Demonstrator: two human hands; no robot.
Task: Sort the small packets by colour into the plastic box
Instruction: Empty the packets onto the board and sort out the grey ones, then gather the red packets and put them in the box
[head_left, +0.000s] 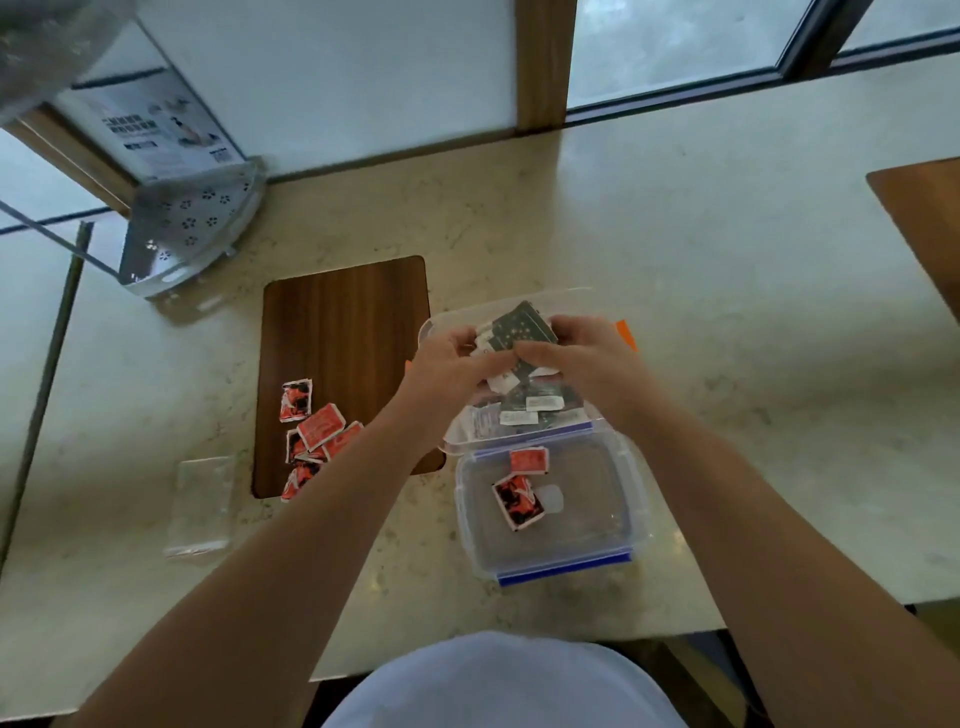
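Observation:
Both my hands meet above the far clear plastic box (602, 299) and hold a bunch of dark green packets (522, 327) together. My left hand (449, 364) grips the bunch from the left, my right hand (576, 358) from the right. More dark green packets (540, 413) lie in that box below. The near clear box with blue clips (556, 556) holds two red packets (517, 501). Several red packets (317, 439) lie loose on the dark wooden board (343, 322) to the left.
An empty clear plastic bag (200, 506) lies on the stone counter (727, 312) left of the near box. A white perforated rack (192, 228) and a leaflet stand sit at the back left. A wooden piece (924, 223) juts in at the right edge.

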